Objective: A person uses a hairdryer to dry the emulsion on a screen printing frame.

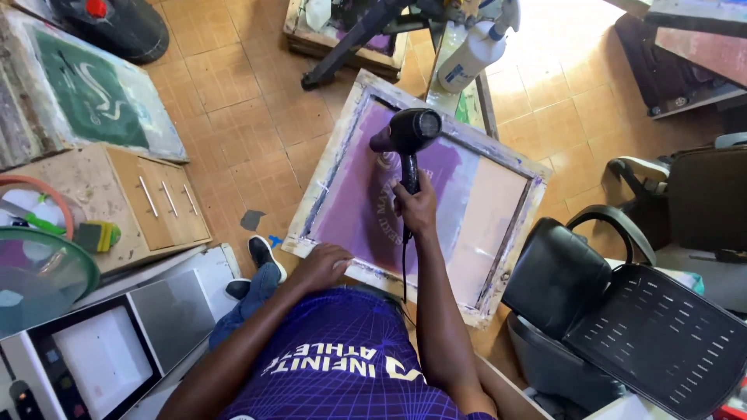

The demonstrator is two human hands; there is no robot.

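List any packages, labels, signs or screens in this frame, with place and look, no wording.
Spray bottle: top centre on the floor, white with a small blue label patch.
Printing screen frame: centre, wooden frame with purple mesh, steadied by the left hand, hair dryer in the right hand.
Green screen frame: upper left, leaning.
Machine panel: lower left, white pane in black surround.

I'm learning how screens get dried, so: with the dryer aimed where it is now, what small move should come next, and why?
Probably sweep the hair dryer sideways toward the pale end of the mesh. The right hand points its nozzle at the purple middle of the wooden-framed screen, while the left hand steadies the near frame edge, so only that one patch gets the air.
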